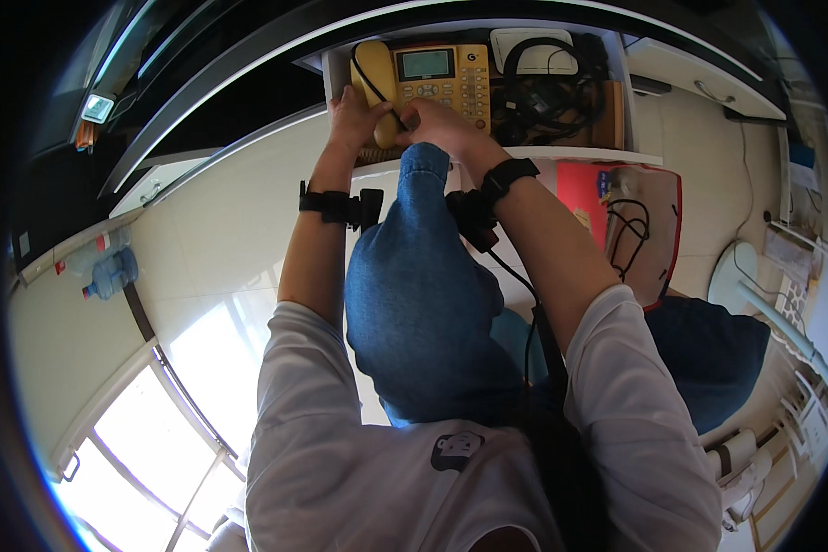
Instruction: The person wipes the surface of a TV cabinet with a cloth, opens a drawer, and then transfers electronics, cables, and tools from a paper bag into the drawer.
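A yellow desk telephone [441, 90] with a small screen and keypad lies in an open white drawer [524, 153]. Its yellow handset [375, 65] rests along the phone's left side, with a black cable [367, 77] across it. My left hand [357, 117] is on the handset's lower left part, thumb across it. My right hand [433, 124] is at the handset's lower right edge, pinching the black cable. A coil of black cables [548, 90] lies in the drawer's right part, over a white device [531, 43].
A clear plastic bag with red edging [652, 228], holding a black cable, is on the floor right of my knee. Plastic bottles [112, 272] stand at the far left. A pale blue stand with a round base [733, 276] is at the right. A cabinet [711, 79] adjoins the drawer.
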`<state>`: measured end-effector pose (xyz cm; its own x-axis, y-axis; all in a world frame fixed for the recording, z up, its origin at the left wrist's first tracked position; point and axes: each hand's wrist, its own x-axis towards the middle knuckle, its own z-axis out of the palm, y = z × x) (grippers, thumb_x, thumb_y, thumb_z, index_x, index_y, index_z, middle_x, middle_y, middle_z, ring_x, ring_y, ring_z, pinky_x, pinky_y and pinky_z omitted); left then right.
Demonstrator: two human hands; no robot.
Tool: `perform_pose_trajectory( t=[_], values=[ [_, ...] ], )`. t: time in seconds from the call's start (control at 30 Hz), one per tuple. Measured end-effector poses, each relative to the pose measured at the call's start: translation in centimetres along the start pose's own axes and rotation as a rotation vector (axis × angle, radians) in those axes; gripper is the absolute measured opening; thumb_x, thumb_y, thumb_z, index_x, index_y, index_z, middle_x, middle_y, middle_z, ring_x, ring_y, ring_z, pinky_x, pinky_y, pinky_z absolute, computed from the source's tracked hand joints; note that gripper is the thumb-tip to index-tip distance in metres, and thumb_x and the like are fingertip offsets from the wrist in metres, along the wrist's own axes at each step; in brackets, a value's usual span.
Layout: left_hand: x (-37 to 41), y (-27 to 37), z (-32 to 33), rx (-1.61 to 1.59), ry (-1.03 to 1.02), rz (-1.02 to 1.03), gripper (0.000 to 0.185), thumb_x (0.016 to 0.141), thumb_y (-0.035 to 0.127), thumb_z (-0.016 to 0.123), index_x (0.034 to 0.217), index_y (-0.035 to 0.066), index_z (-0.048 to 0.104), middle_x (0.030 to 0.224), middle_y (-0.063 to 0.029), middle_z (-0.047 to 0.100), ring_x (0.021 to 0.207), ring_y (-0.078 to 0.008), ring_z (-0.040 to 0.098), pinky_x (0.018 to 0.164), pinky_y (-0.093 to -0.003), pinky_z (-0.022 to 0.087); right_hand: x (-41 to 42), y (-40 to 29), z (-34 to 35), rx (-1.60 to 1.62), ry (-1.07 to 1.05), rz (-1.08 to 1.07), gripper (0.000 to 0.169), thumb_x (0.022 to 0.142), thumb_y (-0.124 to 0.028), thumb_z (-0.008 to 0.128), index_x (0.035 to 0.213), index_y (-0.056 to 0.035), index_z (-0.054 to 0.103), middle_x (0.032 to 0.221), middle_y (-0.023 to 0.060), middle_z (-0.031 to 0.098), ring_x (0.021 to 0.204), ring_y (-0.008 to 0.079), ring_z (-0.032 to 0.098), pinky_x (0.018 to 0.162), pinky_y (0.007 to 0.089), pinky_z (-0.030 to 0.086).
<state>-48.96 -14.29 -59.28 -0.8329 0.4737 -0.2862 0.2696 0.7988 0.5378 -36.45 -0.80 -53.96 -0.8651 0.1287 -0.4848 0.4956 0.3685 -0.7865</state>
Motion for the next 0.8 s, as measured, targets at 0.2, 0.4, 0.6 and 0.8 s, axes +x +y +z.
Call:
perform_pose_trajectory(
  t=[0.2, 0.4, 0.6, 0.8],
  values=[
    [0.1, -0.2, -0.1, -0.002, -0.042, -0.014, 0.084, 0.061, 0.046, 0.080, 0.117, -0.008, 0.049, 0.116, -0.0260, 0.050, 0.111, -0.0345, 0.043, 0.091, -0.0358, 0.042, 1.4, 1.5, 1.0, 0.147, -0.023, -0.020, 0.048, 0.073, -0.019, 0.074, 0.113, 0.0000, 0.056, 0.106, 0.0143, 0.062, 0.096, 0.0231, 0.060, 0.081, 0.0322, 0.048],
    [0.5, -0.1, 0.2, -0.083, -0.027, -0.132, 0.082, 0.062, 0.039, 0.083, 0.115, -0.013, 0.048, 0.109, -0.0226, 0.055, 0.093, -0.0276, 0.061, 0.077, -0.0336, 0.053, 2.4, 2.4, 1.7, 0.304, 0.121, 0.088, 0.028, 0.080, -0.015, 0.066, 0.104, -0.0012, 0.062, 0.096, 0.0109, 0.064, 0.086, 0.0191, 0.061, 0.075, 0.0307, 0.048],
    [-0.1, 0.4, -0.4, -0.772, -0.161, -0.278, 0.101, 0.058, 0.033, 0.085, 0.124, -0.013, 0.024, 0.111, -0.0246, 0.052, 0.095, -0.0285, 0.059, 0.075, -0.0351, 0.054, 1.8, 2.9, 2.0, 0.283, 0.263, -0.058, 0.019, 0.084, -0.014, 0.059, 0.099, -0.0045, 0.064, 0.092, 0.0105, 0.066, 0.082, 0.0213, 0.062, 0.072, 0.0308, 0.048],
    [-1.8, 2.7, -1.6, -0.840, -0.178, -0.232, 0.083, 0.065, 0.027, 0.082, 0.122, -0.011, 0.036, 0.106, -0.0208, 0.058, 0.089, -0.0254, 0.063, 0.072, -0.0319, 0.054, -1.3, 1.6, 0.9, -0.074, 0.380, -0.054, 0.017, 0.082, -0.018, 0.058, 0.094, -0.0093, 0.066, 0.091, 0.0129, 0.066, 0.086, 0.0300, 0.062, 0.073, 0.0339, 0.049]
  ],
)
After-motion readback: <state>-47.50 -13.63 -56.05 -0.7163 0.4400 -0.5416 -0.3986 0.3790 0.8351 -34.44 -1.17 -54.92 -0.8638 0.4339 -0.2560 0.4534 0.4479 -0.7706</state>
